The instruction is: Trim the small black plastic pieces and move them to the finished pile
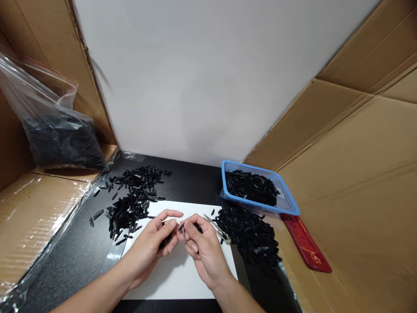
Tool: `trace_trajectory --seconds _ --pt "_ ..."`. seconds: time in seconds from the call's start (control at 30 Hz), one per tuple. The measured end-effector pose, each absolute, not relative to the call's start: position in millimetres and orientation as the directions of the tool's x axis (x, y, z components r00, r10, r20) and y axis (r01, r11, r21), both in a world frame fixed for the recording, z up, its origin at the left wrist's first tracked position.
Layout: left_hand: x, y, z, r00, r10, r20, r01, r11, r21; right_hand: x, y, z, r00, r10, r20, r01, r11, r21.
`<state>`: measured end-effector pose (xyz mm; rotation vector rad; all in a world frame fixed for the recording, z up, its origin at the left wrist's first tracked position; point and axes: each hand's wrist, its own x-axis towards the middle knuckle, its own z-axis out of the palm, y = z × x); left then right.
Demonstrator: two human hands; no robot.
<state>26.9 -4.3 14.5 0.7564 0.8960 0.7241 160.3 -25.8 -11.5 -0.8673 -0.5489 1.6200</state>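
Observation:
My left hand (162,234) is curled above a white sheet (172,278), with small black rod-like pieces (166,240) in its palm and its index finger stretched out. Close beside it, my right hand (199,241) pinches one dark piece (181,227) between thumb and fingers, and more black shows inside its curled fingers. A thin curved edge below that piece is too small to make out. The fingertips of both hands nearly meet. Silvery scissors (219,231) lie just right of my right hand, partly hidden by it.
Loose black pieces form a pile (130,204) on the left and another pile (254,239) on the right. Behind the right pile stands a blue basket (288,191) holding more. A clear zip bag (61,139) of black pieces rests at left. A red object (308,245) lies beside the cardboard wall (361,182).

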Motion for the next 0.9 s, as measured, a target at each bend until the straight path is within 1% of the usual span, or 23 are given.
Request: trace_trajectory --seconds 0.1,0.23,0.4,0.6,0.77,0.9 --pt "26.2 -3.4 16.7 0.431 0.797 -0.423 -0.235 0.552 0.8 161.6 -25.5 -11.2 -0.055 0.968 -0.246 -0.631 -0.224 -0.742" --pt "25.7 -3.8 18.2 0.474 0.796 -0.376 -0.225 0.523 0.822 162.2 -25.5 -10.3 -0.017 0.963 -0.269 -0.623 -0.221 -0.75" --pt "26.2 -5.2 16.5 0.474 0.807 -0.354 -0.129 0.461 0.878 161.2 -26.3 -9.6 0.032 0.953 -0.3 -0.599 -0.222 -0.769" --pt "27.4 -4.6 10.7 0.531 0.787 -0.314 -0.066 0.408 0.91 160.1 -28.2 -5.9 0.04 0.961 -0.274 -0.602 -0.195 -0.775" --pt "27.8 -4.7 8.2 0.55 0.788 -0.278 -0.078 0.38 0.922 161.8 -28.7 -2.0 0.041 0.966 -0.255 -0.609 -0.179 -0.773" --pt "28.1 -5.3 7.9 0.563 0.78 -0.273 -0.108 0.398 0.911 162.4 -30.1 -2.3 0.004 0.956 -0.295 -0.643 -0.223 -0.733"
